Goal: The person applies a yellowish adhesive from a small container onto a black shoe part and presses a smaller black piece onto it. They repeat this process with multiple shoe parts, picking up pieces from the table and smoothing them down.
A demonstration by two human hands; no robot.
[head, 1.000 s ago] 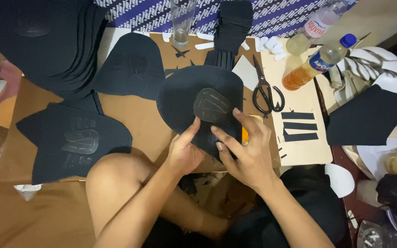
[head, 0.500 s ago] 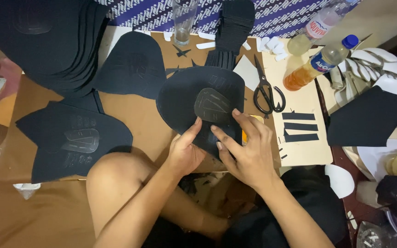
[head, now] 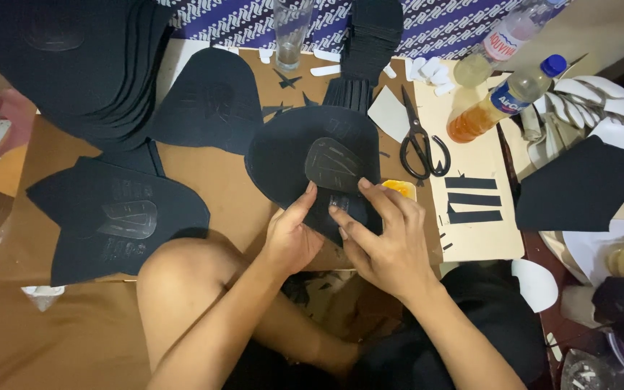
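Head camera looks straight down on a brown cardboard work surface [head: 225,195] where the left hand [head: 292,242] and the right hand [head: 384,242] meet over a rounded black foam sheet cut like a wide shield [head: 294,155]. Matte and soft-looking, the sheet lies flat at the middle of the cardboard, its lower edge under both hands. On it sits a glossy, ribbed oval patch [head: 335,165], slightly raised and darker grey. The left hand's thumb presses the sheet just below that patch, fingers curled under the edge; the right hand's fingers are spread and pressing a small rectangular piece [head: 339,202] against the sheet, though whether it is pinched or merely held down is hard to tell. A matching black foam sheet with its own oval patch [head: 120,220] lies to the left, and a thick stack of the same shapes [head: 74,65] fills the upper left corner. Black-handled scissors [head: 420,141] rest on pale card to the right, near three thin black strips [head: 471,198] and a plastic bottle of orange liquid [head: 496,101].
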